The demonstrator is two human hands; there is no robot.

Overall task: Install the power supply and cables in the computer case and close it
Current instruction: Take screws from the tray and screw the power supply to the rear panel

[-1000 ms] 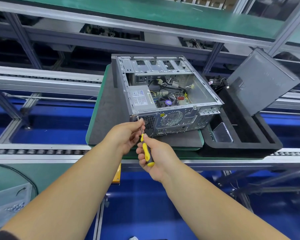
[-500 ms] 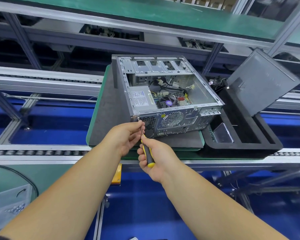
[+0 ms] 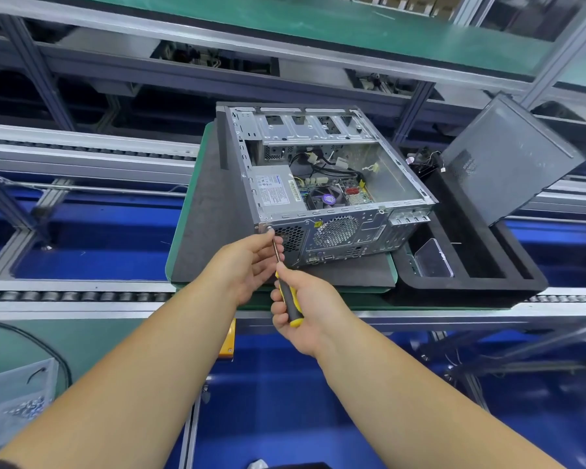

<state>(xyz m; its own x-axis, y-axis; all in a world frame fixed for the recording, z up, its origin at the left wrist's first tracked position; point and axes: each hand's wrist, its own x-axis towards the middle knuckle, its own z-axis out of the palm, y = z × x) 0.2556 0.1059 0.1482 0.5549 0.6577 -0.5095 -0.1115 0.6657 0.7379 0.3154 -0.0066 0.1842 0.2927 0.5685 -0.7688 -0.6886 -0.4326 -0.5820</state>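
Observation:
The open computer case (image 3: 400, 184) lies on its side on a grey foam mat (image 3: 210, 231). Inside, the power supply (image 3: 276, 192) sits at the near left, with cables (image 3: 322, 170) and a fan beside it. My right hand (image 3: 305, 306) grips the yellow-and-black screwdriver (image 3: 289, 302) by its handle. The tip meets a screw (image 3: 269, 229) at the case's near left rear corner. My left hand (image 3: 251, 262) pinches the screwdriver's shaft just below that screw. The dark side panel (image 3: 501, 160) leans up at the right.
A black foam tray (image 3: 487, 282) sits right of the case, holding a clear plastic box (image 3: 433, 258) and loose cables (image 3: 427, 160). Roller conveyor rails (image 3: 65, 296) run left and right. A clear bin with screws (image 3: 17, 401) stands at the lower left.
Both hands stay at the case's rear corner. My right hand has shifted slightly on the screwdriver handle as if turning it; the case has not moved.

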